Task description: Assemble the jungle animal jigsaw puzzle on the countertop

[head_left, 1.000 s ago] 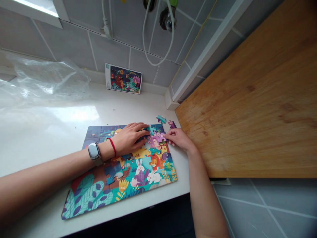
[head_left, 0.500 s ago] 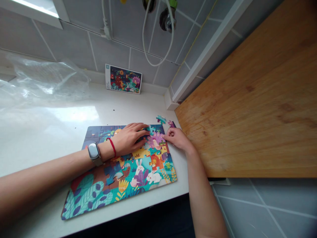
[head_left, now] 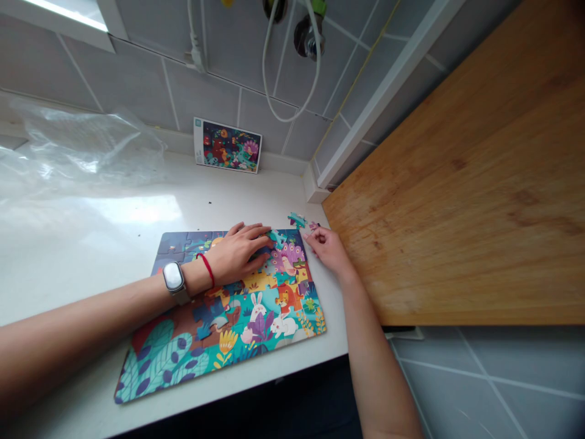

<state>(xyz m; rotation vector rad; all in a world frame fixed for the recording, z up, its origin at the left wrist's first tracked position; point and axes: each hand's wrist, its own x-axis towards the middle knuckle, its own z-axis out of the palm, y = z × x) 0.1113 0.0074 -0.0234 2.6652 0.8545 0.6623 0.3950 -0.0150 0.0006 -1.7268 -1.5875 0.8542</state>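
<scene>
A colourful jigsaw puzzle [head_left: 256, 317] with rabbits, leaves and flowers lies on the white counter. My left hand [head_left: 242, 253] rests flat across its upper part, fingers spread and hiding the pieces beneath. By those fingertips is a teal puzzle piece [head_left: 278, 239] that looks slightly raised. At the puzzle's upper right edge, my right hand [head_left: 328, 249] is closed, thumb and fingers together; anything in them is hidden. Just beyond it are a loose teal piece [head_left: 297, 220] and a pinkish piece [head_left: 313, 225], the latter partly covered by the fingers.
A picture card [head_left: 231, 145] of the puzzle leans against the tiled wall. Clear plastic wrapping [head_left: 91, 146] lies at the back left. A wooden panel [head_left: 457, 201] borders the counter on the right. A white cable loop [head_left: 265, 67] hangs above.
My right hand has moved slightly up along the puzzle's right edge, away from the pink bird area, towards the loose pieces. The left hand has barely shifted.
</scene>
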